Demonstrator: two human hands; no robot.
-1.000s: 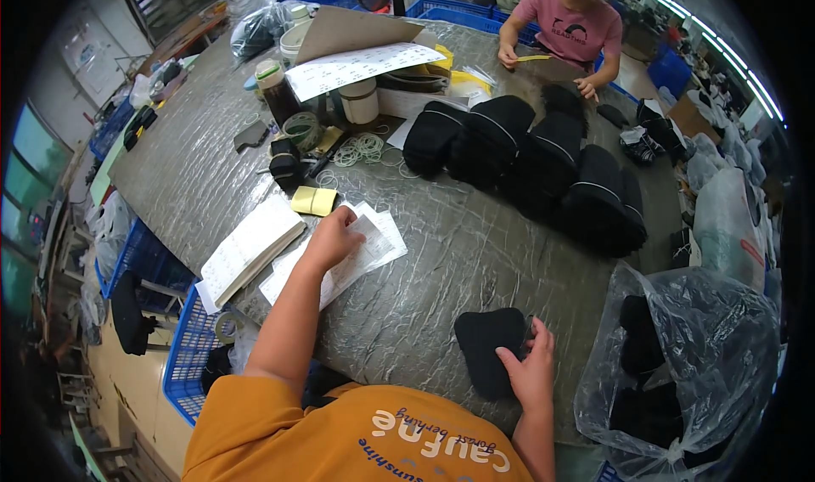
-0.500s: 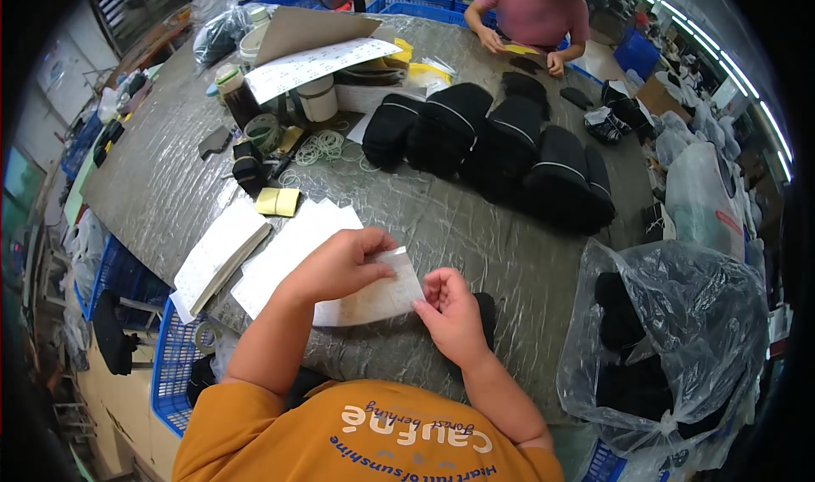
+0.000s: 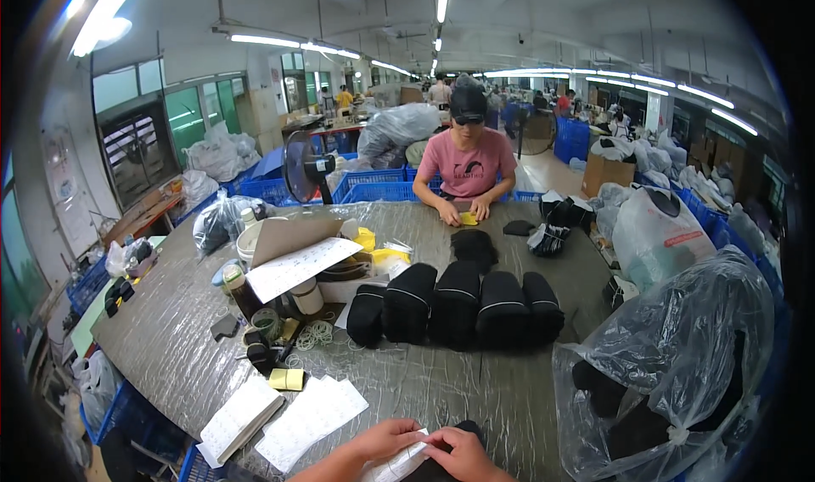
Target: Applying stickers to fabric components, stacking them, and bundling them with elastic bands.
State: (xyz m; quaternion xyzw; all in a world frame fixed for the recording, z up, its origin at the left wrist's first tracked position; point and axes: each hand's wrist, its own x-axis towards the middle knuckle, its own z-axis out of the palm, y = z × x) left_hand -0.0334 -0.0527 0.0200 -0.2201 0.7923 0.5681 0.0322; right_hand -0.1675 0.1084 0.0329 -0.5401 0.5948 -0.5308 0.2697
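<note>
Low in the view, my left hand (image 3: 386, 439) and my right hand (image 3: 463, 453) are close together, fingers closed on a white paper sheet (image 3: 397, 467) that looks bent or folded. Part of the sheet drops below the lower edge. Dark cloth (image 3: 469, 428) shows just behind my right hand. To the left of my hands lie fanned white papers (image 3: 310, 422) and a thick stack of printed sheets (image 3: 240, 420). A small yellow pad (image 3: 286, 379) rests above them.
Bound black fabric bundles (image 3: 454, 305) stand in a row across the table (image 3: 191, 329). Jars, rubber bands (image 3: 316, 334) and a cardboard sheet (image 3: 293, 242) are at left. A large clear plastic bag (image 3: 671, 380) with black pieces is at right. Opposite, a co-worker (image 3: 467, 163) handles a yellow piece.
The head view has tilted up, so the room and co-worker show more and my hands sit lower. My right hand has come up to my left, and both now grip the paper.
</note>
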